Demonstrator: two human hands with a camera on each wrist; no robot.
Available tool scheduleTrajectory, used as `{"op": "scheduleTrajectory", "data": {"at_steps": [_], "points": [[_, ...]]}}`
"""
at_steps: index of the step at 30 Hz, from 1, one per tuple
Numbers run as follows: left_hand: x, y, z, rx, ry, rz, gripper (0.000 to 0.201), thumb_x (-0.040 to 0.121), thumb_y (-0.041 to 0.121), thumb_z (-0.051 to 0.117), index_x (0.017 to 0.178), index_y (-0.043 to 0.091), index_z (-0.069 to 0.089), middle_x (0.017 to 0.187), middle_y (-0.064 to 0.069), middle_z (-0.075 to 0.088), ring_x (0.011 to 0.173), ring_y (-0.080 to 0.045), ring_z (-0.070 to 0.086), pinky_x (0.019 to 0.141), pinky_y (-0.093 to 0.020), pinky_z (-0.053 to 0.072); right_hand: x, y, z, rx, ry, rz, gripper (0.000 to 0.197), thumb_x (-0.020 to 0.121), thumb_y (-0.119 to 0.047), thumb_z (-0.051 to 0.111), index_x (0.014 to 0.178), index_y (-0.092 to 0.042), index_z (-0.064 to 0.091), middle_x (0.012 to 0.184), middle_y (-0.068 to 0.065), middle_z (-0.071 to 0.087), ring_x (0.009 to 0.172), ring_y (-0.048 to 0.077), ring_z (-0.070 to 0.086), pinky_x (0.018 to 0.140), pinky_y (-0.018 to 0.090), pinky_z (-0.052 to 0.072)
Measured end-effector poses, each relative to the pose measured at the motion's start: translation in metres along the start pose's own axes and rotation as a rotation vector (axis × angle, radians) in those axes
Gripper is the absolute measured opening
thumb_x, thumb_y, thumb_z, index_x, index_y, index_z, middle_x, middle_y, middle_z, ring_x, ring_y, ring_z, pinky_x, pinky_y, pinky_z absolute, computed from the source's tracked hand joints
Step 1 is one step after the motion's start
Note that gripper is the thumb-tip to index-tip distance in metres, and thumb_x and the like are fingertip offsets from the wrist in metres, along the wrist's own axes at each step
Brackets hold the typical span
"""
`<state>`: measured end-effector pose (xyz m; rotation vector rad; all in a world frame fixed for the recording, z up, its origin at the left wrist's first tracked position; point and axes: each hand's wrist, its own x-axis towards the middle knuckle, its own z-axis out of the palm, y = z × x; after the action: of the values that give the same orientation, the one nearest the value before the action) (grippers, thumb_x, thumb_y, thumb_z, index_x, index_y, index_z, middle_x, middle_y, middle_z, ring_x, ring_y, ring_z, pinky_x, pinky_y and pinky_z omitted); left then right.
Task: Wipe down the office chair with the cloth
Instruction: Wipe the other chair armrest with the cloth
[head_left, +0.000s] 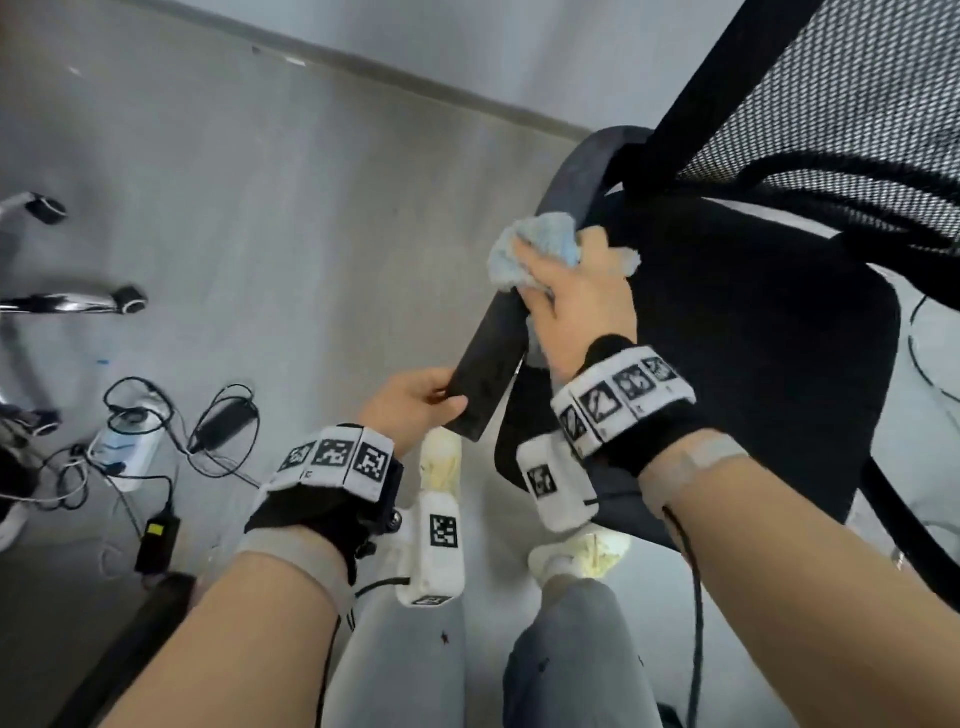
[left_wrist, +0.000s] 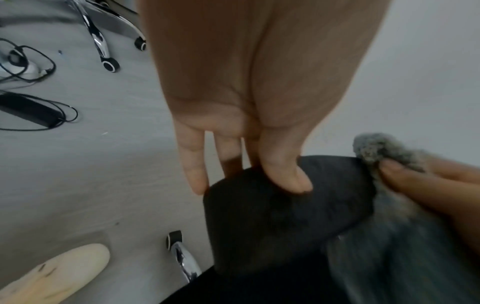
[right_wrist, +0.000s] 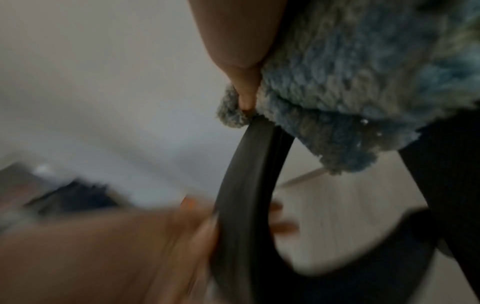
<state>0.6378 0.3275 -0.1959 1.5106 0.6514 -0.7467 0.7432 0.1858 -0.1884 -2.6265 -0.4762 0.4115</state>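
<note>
A black office chair (head_left: 753, 332) with a mesh back stands at the right of the head view. Its dark curved armrest (head_left: 493, 358) runs toward me. My left hand (head_left: 415, 397) pinches the armrest's near end (left_wrist: 285, 205), thumb on top and fingers underneath. Further up the armrest, my right hand (head_left: 576, 306) grips a fluffy blue cloth (head_left: 540, 249) and presses it against the arm. In the right wrist view the cloth (right_wrist: 363, 82) wraps over the armrest (right_wrist: 246, 185). That view is blurred.
Grey floor lies all around. At the left sit a white power strip (head_left: 124, 447), black adapters and tangled cables (head_left: 218, 426), plus the chrome legs and castors of another chair (head_left: 130, 300). My feet in pale shoes (head_left: 441, 457) stand beside the chair's base.
</note>
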Motion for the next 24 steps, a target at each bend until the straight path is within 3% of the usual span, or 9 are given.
{"op": "scheduleTrajectory", "data": {"at_steps": [3, 5, 7, 9, 11, 13, 16, 20, 24], "points": [[0.009, -0.009, -0.009, 0.038, -0.131, -0.004, 0.039, 0.086, -0.007, 0.052, 0.123, 0.005, 0.051, 0.105, -0.003, 0.060, 0.082, 0.003, 0.061, 0.084, -0.015, 0.048, -0.039, -0.004, 0.008, -0.090, -0.108, -0.341, 0.041, 0.079, -0.029, 0.042, 0.115, -0.029, 0.062, 0.093, 0.017, 0.056, 0.074, 0.036, 0.055, 0.061, 0.040, 0.048], [0.010, -0.011, -0.013, 0.033, -0.165, -0.023, 0.029, 0.084, -0.005, 0.055, 0.110, 0.008, 0.057, 0.086, 0.004, 0.068, 0.078, 0.002, 0.062, 0.084, -0.021, 0.049, -0.028, -0.001, 0.001, -0.144, -0.138, -0.407, 0.039, 0.080, -0.030, 0.044, 0.115, -0.031, 0.062, 0.091, 0.016, 0.057, 0.072, 0.035, 0.056, 0.059, 0.038, 0.047], [0.010, -0.008, -0.016, 0.033, -0.155, -0.039, 0.020, 0.082, -0.001, 0.057, 0.096, 0.013, 0.061, 0.072, 0.013, 0.069, 0.073, 0.000, 0.062, 0.082, -0.023, 0.048, -0.002, -0.003, -0.011, -0.180, -0.146, -0.284, 0.037, 0.089, -0.031, 0.046, 0.125, -0.035, 0.051, 0.108, 0.017, 0.051, 0.087, 0.036, 0.053, 0.067, 0.041, 0.047], [0.011, 0.000, -0.017, 0.031, -0.173, -0.055, 0.017, 0.082, 0.003, 0.058, 0.090, 0.017, 0.061, 0.079, 0.005, 0.067, 0.083, -0.013, 0.058, 0.086, -0.031, 0.043, 0.027, 0.001, -0.022, -0.170, -0.126, -0.039, 0.039, 0.095, -0.039, 0.040, 0.134, -0.041, 0.037, 0.125, 0.014, 0.040, 0.102, 0.035, 0.049, 0.080, 0.043, 0.044], [0.011, 0.006, -0.018, 0.027, -0.217, -0.088, 0.018, 0.085, 0.002, 0.056, 0.090, 0.019, 0.060, 0.087, -0.004, 0.061, 0.091, -0.019, 0.052, 0.092, -0.037, 0.039, 0.051, 0.009, -0.030, -0.114, -0.077, 0.212, 0.040, 0.096, -0.046, 0.032, 0.136, -0.043, 0.031, 0.130, 0.015, 0.040, 0.107, 0.039, 0.050, 0.087, 0.044, 0.041], [0.013, 0.008, -0.018, 0.028, -0.224, -0.128, 0.024, 0.091, 0.002, 0.050, 0.090, 0.024, 0.059, 0.088, 0.000, 0.061, 0.091, -0.015, 0.054, 0.097, -0.036, 0.040, 0.064, 0.017, -0.035, -0.051, -0.035, 0.385, 0.043, 0.095, -0.051, 0.027, 0.138, -0.045, 0.025, 0.128, 0.017, 0.047, 0.109, 0.040, 0.051, 0.087, 0.044, 0.041], [0.012, 0.008, -0.019, 0.033, -0.204, -0.146, 0.026, 0.093, 0.002, 0.046, 0.092, 0.025, 0.059, 0.088, 0.001, 0.062, 0.088, -0.011, 0.057, 0.091, -0.028, 0.044, 0.053, 0.018, -0.032, -0.028, -0.087, 0.415, 0.049, 0.095, -0.053, 0.025, 0.142, -0.043, 0.015, 0.122, 0.019, 0.052, 0.106, 0.039, 0.053, 0.081, 0.041, 0.041], [0.010, 0.004, -0.017, -0.020, -0.195, -0.180, 0.026, 0.093, 0.000, 0.046, 0.109, 0.017, 0.057, 0.095, -0.005, 0.063, 0.099, -0.019, 0.058, 0.101, -0.040, 0.042, 0.033, 0.011, -0.029, -0.100, -0.178, 0.315, 0.050, 0.096, -0.047, 0.026, 0.143, -0.042, 0.008, 0.119, 0.017, 0.053, 0.099, 0.036, 0.055, 0.070, 0.035, 0.034], [0.011, 0.002, -0.017, -0.065, -0.199, -0.202, 0.030, 0.094, 0.000, 0.043, 0.110, 0.023, 0.055, 0.096, 0.000, 0.064, 0.100, -0.019, 0.058, 0.101, -0.040, 0.043, 0.069, 0.012, -0.037, -0.093, -0.105, 0.411, 0.047, 0.098, -0.043, 0.028, 0.143, -0.039, 0.015, 0.125, 0.021, 0.051, 0.109, 0.040, 0.052, 0.081, 0.041, 0.042]]}}
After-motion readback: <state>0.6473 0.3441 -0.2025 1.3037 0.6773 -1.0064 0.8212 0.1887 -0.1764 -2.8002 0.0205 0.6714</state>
